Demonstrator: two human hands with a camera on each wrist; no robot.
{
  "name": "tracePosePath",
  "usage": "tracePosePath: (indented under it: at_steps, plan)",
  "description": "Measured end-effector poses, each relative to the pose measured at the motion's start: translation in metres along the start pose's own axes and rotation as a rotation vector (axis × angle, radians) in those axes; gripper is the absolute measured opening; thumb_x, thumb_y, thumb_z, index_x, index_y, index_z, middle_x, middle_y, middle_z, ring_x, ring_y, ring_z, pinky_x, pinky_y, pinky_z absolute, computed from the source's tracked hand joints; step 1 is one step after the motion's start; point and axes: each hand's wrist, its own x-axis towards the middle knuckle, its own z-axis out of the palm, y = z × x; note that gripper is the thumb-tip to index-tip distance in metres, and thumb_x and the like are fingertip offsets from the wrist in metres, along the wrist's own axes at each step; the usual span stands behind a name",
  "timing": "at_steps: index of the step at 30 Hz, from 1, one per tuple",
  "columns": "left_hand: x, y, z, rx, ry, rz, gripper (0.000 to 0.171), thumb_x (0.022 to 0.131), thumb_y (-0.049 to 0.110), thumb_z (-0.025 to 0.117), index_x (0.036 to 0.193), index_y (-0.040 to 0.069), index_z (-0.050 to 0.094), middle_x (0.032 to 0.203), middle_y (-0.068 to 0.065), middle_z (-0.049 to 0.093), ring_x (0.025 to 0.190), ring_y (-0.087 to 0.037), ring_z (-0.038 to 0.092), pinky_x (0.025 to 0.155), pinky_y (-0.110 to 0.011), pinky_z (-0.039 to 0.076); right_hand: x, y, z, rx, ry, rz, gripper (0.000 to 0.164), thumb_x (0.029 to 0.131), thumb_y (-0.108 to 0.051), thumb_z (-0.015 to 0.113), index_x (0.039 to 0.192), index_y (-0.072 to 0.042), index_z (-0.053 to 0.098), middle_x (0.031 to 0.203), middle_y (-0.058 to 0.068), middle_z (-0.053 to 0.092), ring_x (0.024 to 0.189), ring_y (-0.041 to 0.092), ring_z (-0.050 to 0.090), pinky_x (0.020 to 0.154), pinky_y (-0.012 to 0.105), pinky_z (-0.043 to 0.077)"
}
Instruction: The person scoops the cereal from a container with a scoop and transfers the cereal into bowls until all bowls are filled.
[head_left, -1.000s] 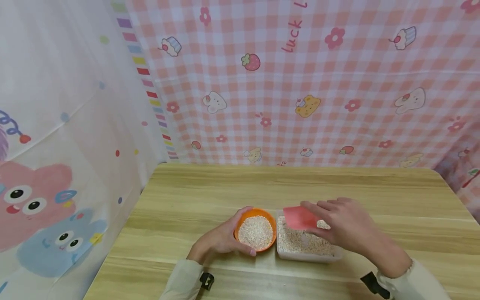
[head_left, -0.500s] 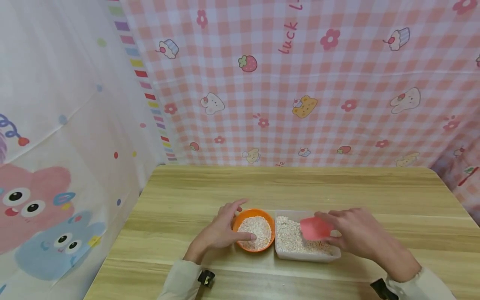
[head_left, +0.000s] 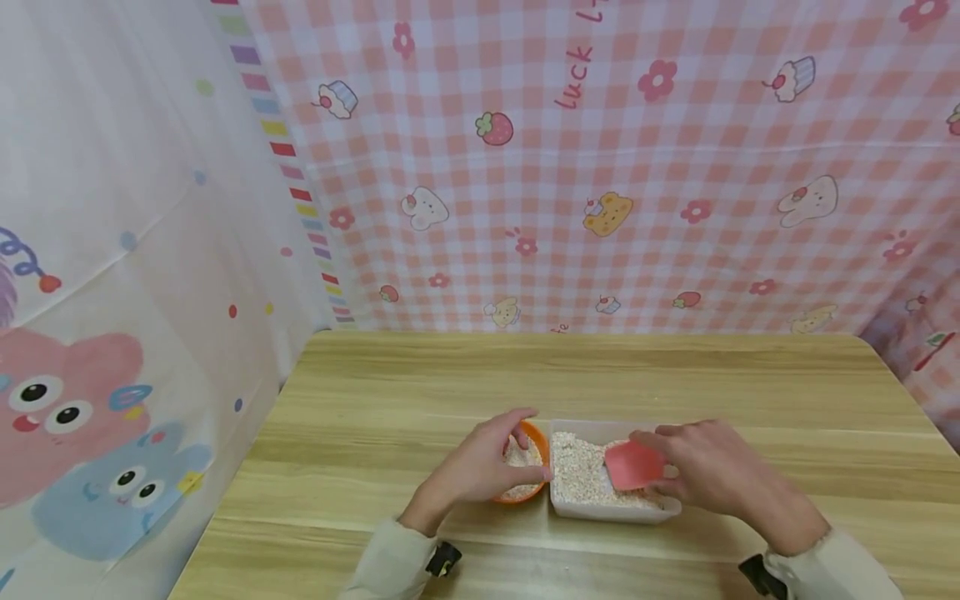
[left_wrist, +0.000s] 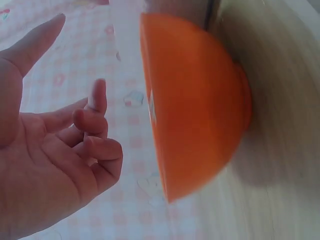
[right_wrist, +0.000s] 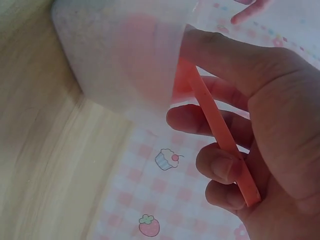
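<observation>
An orange bowl (left_wrist: 200, 110) of pale oat-like flakes stands on the table. My left hand (head_left: 487, 462) is over the bowl's left side in the head view and hides much of it. The left wrist view shows this hand apart from the rim, its fingers loosely curled around nothing. Beside the bowl stands a translucent plastic container (head_left: 615, 512) holding more flakes (head_left: 576, 473). My right hand (head_left: 708, 467) grips a coral-pink scoop (head_left: 632, 467) by its handle, fingers curled round it in the right wrist view. The scoop's head is inside the container, at the flakes.
The wood-grain table (head_left: 390, 392) extends behind and to both sides of the bowl and container. A pink checked cloth (head_left: 465, 250) hangs along its back edge. A white cartoon-printed cloth (head_left: 172, 292) hangs on the left.
My left hand has let go of the bowl's side and moved right, over it. The scoop has shifted right and down into the flakes, with my right hand still gripping it.
</observation>
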Motion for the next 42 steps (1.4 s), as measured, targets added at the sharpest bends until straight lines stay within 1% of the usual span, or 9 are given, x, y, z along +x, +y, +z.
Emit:
tracePosePath:
  at_steps: [5, 8, 12, 16, 20, 26, 32, 38, 42]
  plan:
    - [0.007, 0.006, 0.008, 0.068, -0.028, 0.016, 0.085, 0.076, 0.040, 0.085, 0.145, 0.008, 0.047, 0.095, 0.001, 0.064, 0.072, -0.007, 0.051, 0.070, -0.020, 0.044, 0.001, 0.001, 0.002, 0.017, -0.032, 0.013, 0.055, 0.070, -0.039, 0.088, 0.117, -0.017, 0.071, 0.087, -0.004, 0.070, 0.052, 0.000, 0.035, 0.050, 0.023, 0.036]
    - [0.010, 0.009, 0.011, 0.085, -0.069, 0.002, 0.094, 0.074, 0.040, 0.087, 0.149, 0.007, 0.041, 0.092, 0.003, 0.062, 0.069, -0.003, 0.049, 0.066, -0.019, 0.043, 0.002, 0.001, 0.003, 0.023, -0.050, 0.019, 0.054, 0.071, -0.040, 0.087, 0.117, -0.018, 0.071, 0.083, -0.007, 0.067, 0.053, 0.000, 0.035, 0.051, 0.023, 0.036]
    - [0.013, 0.012, 0.014, 0.091, -0.128, -0.032, 0.109, 0.068, 0.039, 0.091, 0.154, 0.008, 0.032, 0.087, 0.004, 0.059, 0.066, -0.004, 0.046, 0.063, -0.019, 0.041, 0.004, 0.001, 0.003, 0.036, -0.070, 0.027, 0.053, 0.071, -0.040, 0.087, 0.117, -0.019, 0.071, 0.077, -0.011, 0.062, 0.054, 0.001, 0.037, 0.052, 0.024, 0.035]
    - [0.013, 0.014, 0.016, 0.108, -0.157, -0.043, 0.116, 0.065, 0.040, 0.093, 0.156, 0.009, 0.028, 0.085, 0.003, 0.057, 0.065, -0.004, 0.045, 0.061, -0.018, 0.039, 0.006, -0.002, 0.004, 0.070, -0.102, 0.033, 0.054, 0.071, -0.046, 0.086, 0.117, -0.021, 0.072, 0.081, -0.011, 0.063, 0.058, 0.002, 0.040, 0.054, 0.025, 0.038]
    - [0.014, 0.015, 0.017, 0.138, -0.157, -0.041, 0.116, 0.065, 0.038, 0.093, 0.156, 0.008, 0.028, 0.081, 0.004, 0.057, 0.063, -0.003, 0.044, 0.060, -0.017, 0.037, 0.010, -0.004, 0.006, 0.084, -0.107, 0.008, 0.053, 0.073, -0.051, 0.083, 0.116, -0.022, 0.073, 0.084, -0.010, 0.066, 0.062, 0.002, 0.043, 0.056, 0.027, 0.039]
    - [0.016, 0.015, 0.019, 0.164, -0.145, -0.066, 0.115, 0.064, 0.038, 0.094, 0.155, 0.008, 0.030, 0.078, 0.007, 0.055, 0.062, -0.003, 0.043, 0.059, -0.018, 0.036, 0.013, -0.004, 0.010, 0.139, -0.117, -0.009, 0.048, 0.075, -0.046, 0.083, 0.115, -0.022, 0.072, 0.086, -0.012, 0.068, 0.065, 0.000, 0.043, 0.058, 0.025, 0.037]
    - [0.018, 0.013, 0.019, 0.183, -0.138, -0.080, 0.115, 0.063, 0.038, 0.094, 0.155, 0.008, 0.032, 0.076, 0.007, 0.054, 0.062, -0.005, 0.043, 0.059, -0.019, 0.036, 0.017, -0.005, 0.014, 0.196, -0.133, 0.011, 0.050, 0.075, -0.044, 0.084, 0.117, -0.020, 0.073, 0.089, -0.011, 0.070, 0.064, 0.001, 0.043, 0.057, 0.024, 0.035]
    - [0.018, 0.014, 0.019, 0.189, -0.136, -0.071, 0.115, 0.063, 0.037, 0.094, 0.154, 0.007, 0.032, 0.074, 0.007, 0.054, 0.061, -0.004, 0.043, 0.059, -0.018, 0.036, 0.021, -0.008, 0.017, 0.240, -0.162, 0.035, 0.052, 0.076, -0.043, 0.083, 0.120, -0.016, 0.072, 0.100, -0.004, 0.074, 0.068, 0.002, 0.045, 0.060, 0.024, 0.036]
    - [0.017, 0.015, 0.019, 0.182, -0.138, -0.072, 0.114, 0.063, 0.037, 0.094, 0.154, 0.007, 0.032, 0.074, 0.007, 0.054, 0.061, -0.004, 0.043, 0.059, -0.018, 0.036, 0.022, -0.010, 0.018, 0.247, -0.152, 0.033, 0.053, 0.075, -0.042, 0.084, 0.119, -0.014, 0.072, 0.100, -0.003, 0.074, 0.066, 0.002, 0.044, 0.058, 0.023, 0.035]
